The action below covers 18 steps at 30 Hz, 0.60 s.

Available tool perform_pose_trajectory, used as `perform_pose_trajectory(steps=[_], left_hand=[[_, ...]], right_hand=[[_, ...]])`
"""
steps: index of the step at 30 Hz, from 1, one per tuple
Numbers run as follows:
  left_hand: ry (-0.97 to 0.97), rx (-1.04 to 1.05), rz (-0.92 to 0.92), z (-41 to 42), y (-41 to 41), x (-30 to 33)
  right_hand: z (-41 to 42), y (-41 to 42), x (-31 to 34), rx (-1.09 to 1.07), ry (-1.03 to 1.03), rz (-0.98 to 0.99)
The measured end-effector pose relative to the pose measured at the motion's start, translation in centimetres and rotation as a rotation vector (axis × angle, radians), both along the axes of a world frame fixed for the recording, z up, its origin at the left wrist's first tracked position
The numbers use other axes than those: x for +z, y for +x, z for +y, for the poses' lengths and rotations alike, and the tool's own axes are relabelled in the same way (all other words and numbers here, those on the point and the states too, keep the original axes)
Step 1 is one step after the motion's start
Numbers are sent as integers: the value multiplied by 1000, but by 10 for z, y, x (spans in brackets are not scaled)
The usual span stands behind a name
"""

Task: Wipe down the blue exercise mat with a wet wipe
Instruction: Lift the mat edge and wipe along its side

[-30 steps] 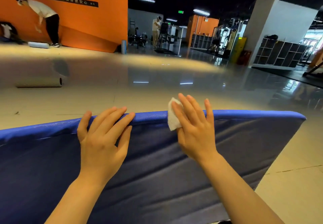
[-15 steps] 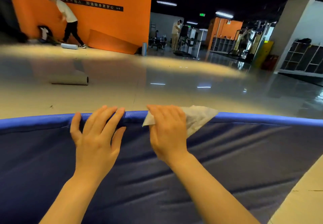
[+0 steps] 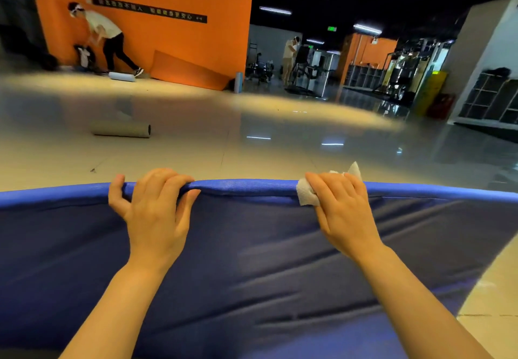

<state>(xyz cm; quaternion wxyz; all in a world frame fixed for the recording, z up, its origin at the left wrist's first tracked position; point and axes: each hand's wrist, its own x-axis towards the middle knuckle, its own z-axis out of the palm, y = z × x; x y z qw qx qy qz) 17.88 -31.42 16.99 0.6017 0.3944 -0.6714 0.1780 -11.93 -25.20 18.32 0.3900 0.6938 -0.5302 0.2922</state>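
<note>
The blue mat (image 3: 266,260) fills the near half of your view, its far edge running left to right as a bright blue ridge with the glossy floor (image 3: 252,123) beyond it. Your left hand (image 3: 152,212) now has its fingers curled over that far edge, gripping it; half a second ago they lay flat and straight against the cover. Your right hand (image 3: 340,212) has slid well to the right along the ridge and now sits well apart from the left, fingers curled over the edge with the wet wipe (image 3: 305,194) bunched under them, white corners poking out at the left and past the fingertips. That sweep suggests the top edge is being wiped from left to right, with the left hand steadying the mat. The stretch of edge to the right of your right hand likely remains to be done, and I cannot tell how much of the wrinkled face has been covered.
</note>
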Motion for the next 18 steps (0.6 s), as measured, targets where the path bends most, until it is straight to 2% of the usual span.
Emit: perform_pose_trajectory(steps=[2, 4, 8, 14, 18], left_hand=[[-67, -113, 51, 8, -26, 15], [-124, -157, 25, 10, -61, 29], [-102, -81, 15, 7, -86, 27], [-75, -39, -163, 19, -78, 15], [-135, -4, -177, 26, -75, 9]], right_hand=[[6, -7, 5, 3, 36, 7], [14, -13, 12, 0, 61, 55], [26, -15, 18, -11, 80, 153], [18, -19, 16, -36, 107, 92], [25, -17, 16, -13, 81, 128]])
